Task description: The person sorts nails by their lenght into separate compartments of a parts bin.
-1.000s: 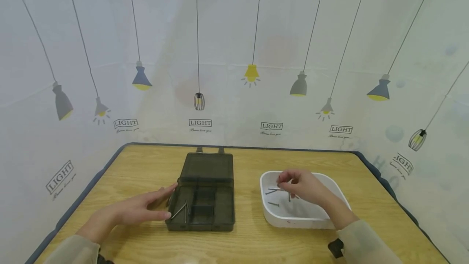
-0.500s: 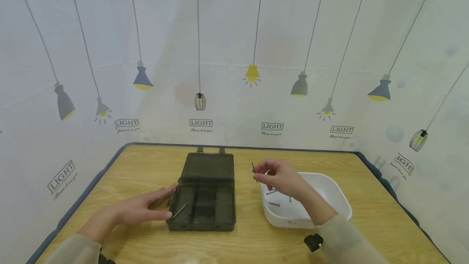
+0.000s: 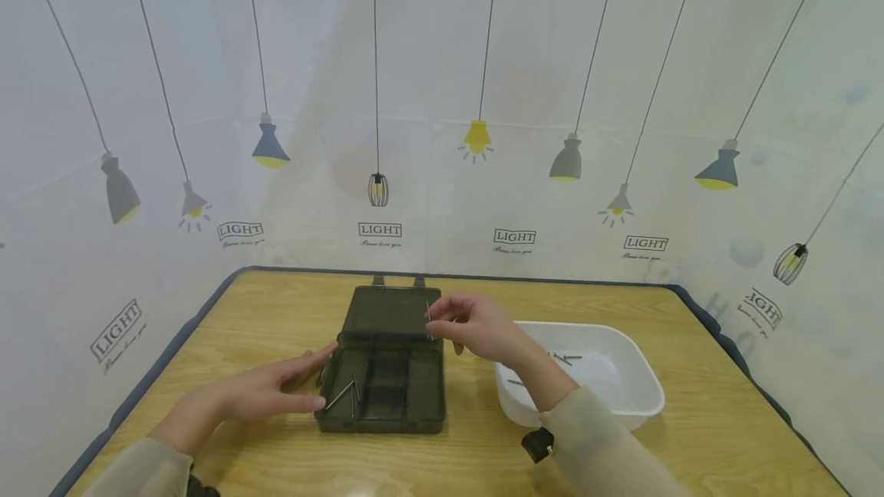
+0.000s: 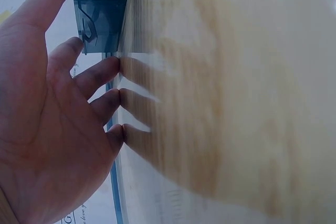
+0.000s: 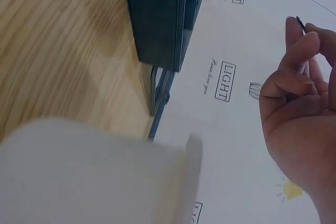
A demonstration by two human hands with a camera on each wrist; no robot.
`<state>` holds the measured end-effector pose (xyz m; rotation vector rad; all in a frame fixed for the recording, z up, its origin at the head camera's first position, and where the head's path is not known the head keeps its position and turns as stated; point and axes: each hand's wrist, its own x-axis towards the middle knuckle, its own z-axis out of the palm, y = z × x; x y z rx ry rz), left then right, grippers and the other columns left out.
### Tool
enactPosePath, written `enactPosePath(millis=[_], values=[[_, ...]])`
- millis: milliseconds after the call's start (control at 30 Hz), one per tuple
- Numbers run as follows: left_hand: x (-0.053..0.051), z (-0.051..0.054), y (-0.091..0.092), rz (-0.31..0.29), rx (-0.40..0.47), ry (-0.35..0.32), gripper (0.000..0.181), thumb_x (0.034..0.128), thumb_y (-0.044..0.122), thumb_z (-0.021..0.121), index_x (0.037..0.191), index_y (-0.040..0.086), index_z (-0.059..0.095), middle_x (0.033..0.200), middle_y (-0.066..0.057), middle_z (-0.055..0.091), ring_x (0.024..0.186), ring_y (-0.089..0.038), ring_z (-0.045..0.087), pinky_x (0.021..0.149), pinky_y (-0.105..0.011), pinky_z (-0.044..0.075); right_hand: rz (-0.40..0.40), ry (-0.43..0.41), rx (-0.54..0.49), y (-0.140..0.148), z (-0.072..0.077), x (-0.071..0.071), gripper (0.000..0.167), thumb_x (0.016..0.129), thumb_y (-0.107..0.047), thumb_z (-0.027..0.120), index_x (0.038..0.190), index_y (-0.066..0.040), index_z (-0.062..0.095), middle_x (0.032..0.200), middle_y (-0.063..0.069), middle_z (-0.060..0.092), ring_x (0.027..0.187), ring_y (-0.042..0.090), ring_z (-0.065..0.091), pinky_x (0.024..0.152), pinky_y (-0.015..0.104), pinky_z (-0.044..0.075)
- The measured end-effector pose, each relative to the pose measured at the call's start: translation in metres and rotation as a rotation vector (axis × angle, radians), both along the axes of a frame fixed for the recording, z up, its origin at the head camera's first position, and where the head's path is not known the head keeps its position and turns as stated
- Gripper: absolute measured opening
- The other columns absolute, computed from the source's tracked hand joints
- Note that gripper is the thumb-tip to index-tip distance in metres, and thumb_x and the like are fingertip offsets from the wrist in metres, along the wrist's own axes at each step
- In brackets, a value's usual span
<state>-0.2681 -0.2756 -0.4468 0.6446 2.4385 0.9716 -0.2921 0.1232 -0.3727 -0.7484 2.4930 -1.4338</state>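
where right fingers (image 3: 443, 327) pinch, screw (image 3: 428, 311), nearly upright

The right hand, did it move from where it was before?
Yes. In the head view, the right hand has moved left, from over the white tray toward the dark box, holding a thin metal piece.

The left arm (image 3: 186, 420) is extending forward, and the left grip (image 3: 258, 396) is resting low, with fingers (image 4: 100, 75) spreading and thumb (image 4: 42, 4) standing apart. The right arm (image 3: 545, 378) is slanting inward — the right grip (image 3: 481, 328) is hovering, thumb and forefinger pinching, other fingers curling.
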Motion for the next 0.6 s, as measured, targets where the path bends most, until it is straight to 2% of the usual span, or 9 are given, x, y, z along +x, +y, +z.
enactPosePath(millis=[200, 300, 400, 467, 600], values=[[-0.001, 0.000, 0.000, -0.003, 0.006, -0.004, 0.090, 0.1070, 0.050, 0.070, 0.178, 0.030, 0.018, 0.183, -0.014, 0.025, 0.169, -0.053, 0.004, 0.131, -0.079, 0.013, 0.030, -0.027, -0.018, -0.029, -0.008, -0.004, 0.025, 0.105, -0.028, 0.075, 0.122, -0.010, 0.076, 0.099, 0.001, 0.082, 0.065, 0.020, 0.065, 0.063, 0.035, 0.058], [-0.001, -0.001, 0.000, 0.000, 0.005, 0.002, 0.089, 0.1069, 0.050, 0.070, 0.178, 0.030, 0.019, 0.183, -0.014, 0.024, 0.169, -0.053, 0.005, 0.130, -0.080, 0.013, 0.029, -0.065, -0.025, -0.043, -0.015, -0.005, 0.027, 0.105, -0.029, 0.076, 0.123, -0.009, 0.075, 0.099, 0.000, 0.083, 0.074, 0.026, 0.072, 0.069, 0.042, 0.063], [-0.001, -0.001, 0.000, 0.003, -0.001, 0.009, 0.088, 0.1070, 0.049, 0.070, 0.178, 0.031, 0.020, 0.183, -0.014, 0.023, 0.169, -0.054, 0.007, 0.129, -0.081, 0.015, 0.028, -0.101, -0.047, -0.057, -0.023, -0.005, 0.028, 0.104, -0.028, 0.078, 0.122, -0.007, 0.075, 0.098, 0.000, 0.084, 0.084, 0.030, 0.076, 0.070, 0.040, 0.065], [-0.001, 0.000, 0.000, 0.006, -0.009, 0.010, 0.088, 0.1070, 0.050, 0.070, 0.178, 0.032, 0.021, 0.183, -0.013, 0.024, 0.169, -0.053, 0.008, 0.128, -0.081, 0.017, 0.031, -0.118, -0.066, -0.065, -0.029, -0.004, 0.025, 0.103, -0.025, 0.078, 0.120, -0.007, 0.076, 0.097, 0.000, 0.084, 0.082, 0.028, 0.075, 0.067, 0.035, 0.063], [-0.001, 0.000, 0.001, 0.007, -0.018, -0.002, 0.086, 0.1076, 0.050, 0.068, 0.177, 0.034, 0.020, 0.183, -0.012, 0.025, 0.169, -0.053, 0.009, 0.127, -0.082, 0.018, 0.035, -0.148, -0.079, -0.080, -0.040, -0.003, 0.018, 0.103, -0.023, 0.079, 0.116, -0.010, 0.077, 0.093, 0.000, 0.083, 0.064, 0.017, 0.065, 0.064, 0.031, 0.058]])
